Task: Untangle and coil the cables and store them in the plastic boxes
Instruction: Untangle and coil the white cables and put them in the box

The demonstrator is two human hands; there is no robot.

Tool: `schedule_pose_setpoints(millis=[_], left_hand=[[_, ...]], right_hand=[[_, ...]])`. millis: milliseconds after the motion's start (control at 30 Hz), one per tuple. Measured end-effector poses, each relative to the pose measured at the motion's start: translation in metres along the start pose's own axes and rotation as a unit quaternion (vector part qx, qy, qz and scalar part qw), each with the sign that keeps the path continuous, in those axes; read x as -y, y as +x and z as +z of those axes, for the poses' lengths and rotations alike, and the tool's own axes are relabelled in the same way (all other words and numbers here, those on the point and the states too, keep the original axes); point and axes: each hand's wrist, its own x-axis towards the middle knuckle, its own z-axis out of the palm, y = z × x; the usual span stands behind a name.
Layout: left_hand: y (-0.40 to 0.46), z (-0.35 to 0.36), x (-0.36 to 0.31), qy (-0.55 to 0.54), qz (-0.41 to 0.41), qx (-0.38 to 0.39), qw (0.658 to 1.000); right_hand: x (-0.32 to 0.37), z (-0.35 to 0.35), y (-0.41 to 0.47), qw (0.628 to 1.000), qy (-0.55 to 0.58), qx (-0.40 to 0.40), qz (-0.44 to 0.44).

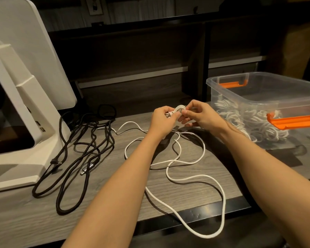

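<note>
Loose loops of our white cable (195, 176) sprawl over the grey wooden table (25, 221) and past its near edge. Above them our left hand (162, 119) grips a small wound coil (179, 109) of that cable, while our right hand (197, 115) pinches the coil's edge. To the right stands a clear plastic box (268, 97) holding white coils; black cables (82, 145) lie left.

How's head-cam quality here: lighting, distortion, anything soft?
Head view: dim, warm light, shelving behind nearly black. Wide-angle bend at the edges, plain on the white stand and the forearms. Both hands, left hand and right hand, cast a shadow on the table. White cable reads sharp; the coils inside the box look hazy through the plastic.
</note>
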Motion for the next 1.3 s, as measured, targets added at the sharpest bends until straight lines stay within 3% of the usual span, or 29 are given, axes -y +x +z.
schedule_pose_setpoints(millis=[200, 433, 600, 767, 867, 1100, 1300], left_hand=[[0.004, -0.004, 0.002, -0.051, -0.056, 0.004, 0.997], [-0.007, -0.009, 0.002, -0.009, -0.015, 0.045, 0.999], [-0.014, -0.010, -0.004, -0.011, -0.007, 0.075, 0.997], [-0.017, -0.019, -0.009, -0.017, -0.055, 0.040, 0.998], [-0.018, -0.027, -0.022, -0.089, -0.085, 0.030, 0.992], [-0.023, -0.032, -0.070, -0.140, -0.049, -0.010, 0.989], [-0.028, -0.017, -0.108, -0.126, -0.011, -0.023, 0.992]], right_hand=[[-0.002, 0.006, 0.000, 0.999, -0.035, -0.006, -0.017], [-0.003, 0.010, 0.000, 0.999, 0.025, -0.008, 0.043], [0.000, 0.016, 0.000, 0.994, 0.031, -0.094, 0.036], [0.008, 0.012, -0.004, 0.991, 0.008, -0.123, 0.049], [0.022, 0.010, -0.008, 0.988, 0.005, -0.146, 0.053], [0.076, -0.001, -0.013, 0.981, 0.045, -0.165, 0.096], [0.109, -0.024, -0.023, 0.971, -0.018, -0.222, 0.090]])
